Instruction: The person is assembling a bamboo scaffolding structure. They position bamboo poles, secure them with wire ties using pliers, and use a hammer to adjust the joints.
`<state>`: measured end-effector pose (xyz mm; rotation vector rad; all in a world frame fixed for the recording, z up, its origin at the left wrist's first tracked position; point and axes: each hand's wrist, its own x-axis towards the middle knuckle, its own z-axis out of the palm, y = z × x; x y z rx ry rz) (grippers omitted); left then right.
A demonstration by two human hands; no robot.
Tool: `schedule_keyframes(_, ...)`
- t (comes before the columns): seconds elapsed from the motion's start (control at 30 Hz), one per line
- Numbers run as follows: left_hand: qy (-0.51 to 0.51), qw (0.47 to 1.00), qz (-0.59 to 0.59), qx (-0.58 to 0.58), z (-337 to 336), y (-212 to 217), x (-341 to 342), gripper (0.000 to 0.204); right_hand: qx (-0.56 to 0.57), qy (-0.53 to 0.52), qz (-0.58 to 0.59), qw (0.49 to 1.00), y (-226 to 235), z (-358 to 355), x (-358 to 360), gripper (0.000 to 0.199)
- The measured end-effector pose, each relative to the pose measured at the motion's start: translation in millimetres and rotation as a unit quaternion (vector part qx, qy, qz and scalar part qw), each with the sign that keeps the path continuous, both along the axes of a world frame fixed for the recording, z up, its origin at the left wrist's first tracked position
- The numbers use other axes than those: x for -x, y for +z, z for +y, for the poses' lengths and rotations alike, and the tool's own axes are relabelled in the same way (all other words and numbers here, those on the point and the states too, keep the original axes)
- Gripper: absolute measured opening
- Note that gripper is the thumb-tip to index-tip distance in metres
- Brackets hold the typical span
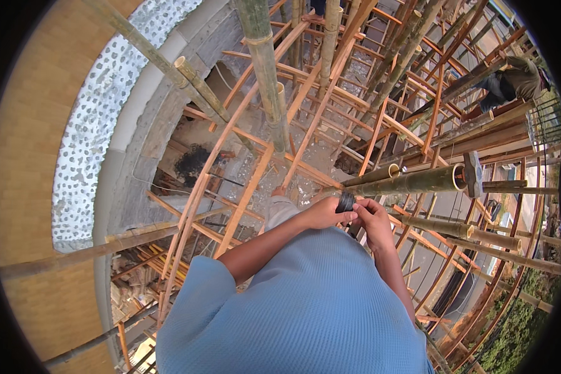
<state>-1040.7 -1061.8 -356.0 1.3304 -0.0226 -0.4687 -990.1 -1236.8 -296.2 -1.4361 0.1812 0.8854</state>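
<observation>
Holding a dark roll of tie strip [345,202] pinched between both hands | left hand [323,214] closed on it, right hand [373,219] fingers curled at its side | just below the near bamboo pole [411,181] end | risk: loose pinch drops roll through open scaffold [305,112] | hammer [472,174] at pole tip could get knocked off

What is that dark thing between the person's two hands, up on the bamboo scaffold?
In the head view, a small dark roll, like tape or binding strip, sits between the left hand and right hand. Both hands pinch it, just below a horizontal bamboo pole.
</observation>
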Motion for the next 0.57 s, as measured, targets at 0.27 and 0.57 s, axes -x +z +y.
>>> schedule_keyframes(0.27,-0.028,0.987,-0.022,-0.159,-4.5,0.1,-2.6,0.039,-0.106,-0.085,0.147,0.980,-20.6,-24.2,7.4,0.012)
schedule_keyframes(0.57,0.085,0.989,-0.057,-0.110,-10.5,9.6,-16.2,0.039,-0.149,-0.017,0.100,0.984,-37.7,-29.0,-11.8,0.027)
